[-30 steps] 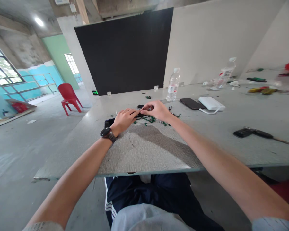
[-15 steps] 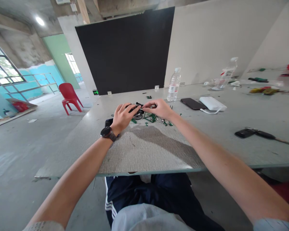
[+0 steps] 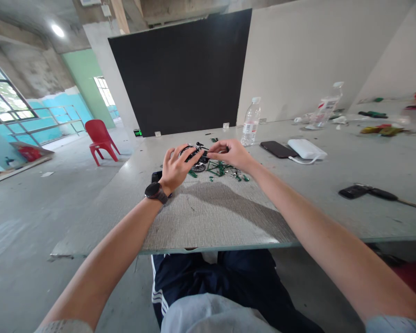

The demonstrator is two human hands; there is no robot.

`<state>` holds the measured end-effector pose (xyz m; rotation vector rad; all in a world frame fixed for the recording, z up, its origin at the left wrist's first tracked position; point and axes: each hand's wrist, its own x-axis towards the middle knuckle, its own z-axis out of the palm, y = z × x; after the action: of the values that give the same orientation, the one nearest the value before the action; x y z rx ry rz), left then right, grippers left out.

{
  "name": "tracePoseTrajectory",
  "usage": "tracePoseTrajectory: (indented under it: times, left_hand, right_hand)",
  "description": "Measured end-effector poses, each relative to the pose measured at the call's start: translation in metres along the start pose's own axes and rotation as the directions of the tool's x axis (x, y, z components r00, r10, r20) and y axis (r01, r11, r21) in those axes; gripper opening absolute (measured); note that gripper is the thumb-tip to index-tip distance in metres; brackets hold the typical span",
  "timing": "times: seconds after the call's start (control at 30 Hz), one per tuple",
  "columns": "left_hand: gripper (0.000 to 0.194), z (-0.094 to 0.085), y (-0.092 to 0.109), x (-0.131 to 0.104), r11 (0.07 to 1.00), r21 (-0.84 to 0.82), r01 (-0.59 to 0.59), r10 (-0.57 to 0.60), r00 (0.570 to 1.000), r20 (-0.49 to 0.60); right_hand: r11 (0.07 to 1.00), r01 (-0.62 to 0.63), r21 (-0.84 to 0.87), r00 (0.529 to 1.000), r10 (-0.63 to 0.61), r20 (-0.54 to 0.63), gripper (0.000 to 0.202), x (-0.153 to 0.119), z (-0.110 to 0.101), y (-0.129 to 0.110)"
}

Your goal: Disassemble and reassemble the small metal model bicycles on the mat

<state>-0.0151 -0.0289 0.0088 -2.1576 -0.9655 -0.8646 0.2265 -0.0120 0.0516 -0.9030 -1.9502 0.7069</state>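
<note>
A small black model with spoked wheels [image 3: 199, 167] lies on the table, partly covered by my hands. My left hand [image 3: 176, 167], a dark watch on its wrist, is curved over the model's left side, its thumb and fingers gripping it. From the right, my right hand [image 3: 231, 154] reaches in with thumb and fingertips pinched together at the model's edge. Whatever sits in that pinch is too small to make out. Just below the hands are green plastic frame pieces [image 3: 222, 168] and several tiny green and silver parts [image 3: 238, 175].
Behind my right hand stands a clear water bottle [image 3: 251, 121]. Farther right are a dark phone [image 3: 278, 149], a white power bank [image 3: 307, 151] and a key fob [image 3: 355, 191] beside a thin tool. A black object [image 3: 156, 177] lies by my left wrist.
My right hand has shifted slightly right, its pinch still by the model. The left hand stays in nearly the same place, with more of the model's top showing.
</note>
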Motion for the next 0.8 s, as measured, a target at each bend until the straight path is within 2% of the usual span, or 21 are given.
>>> tracePoseTrajectory:
  times: [0.27,0.5,0.8]
  left_hand:
    - [0.053,0.002,0.000,0.001,0.999,-0.048,0.026,-0.026,1.000,0.000]
    - [0.052,0.004,-0.002,0.001,1.000,0.027,0.005,-0.005,1.000,-0.008]
    - [0.052,0.003,0.001,0.001,0.998,-0.037,0.041,-0.040,0.999,0.023]
  right_hand:
    - [1.000,-0.001,0.004,1.000,0.001,-0.006,0.044,0.000,0.002,0.005]
    - [1.000,-0.014,0.019,1.000,0.014,-0.004,0.052,-0.001,0.004,0.004]
    - [0.999,-0.008,-0.044,0.999,0.006,-0.052,0.056,-0.001,0.014,0.000]
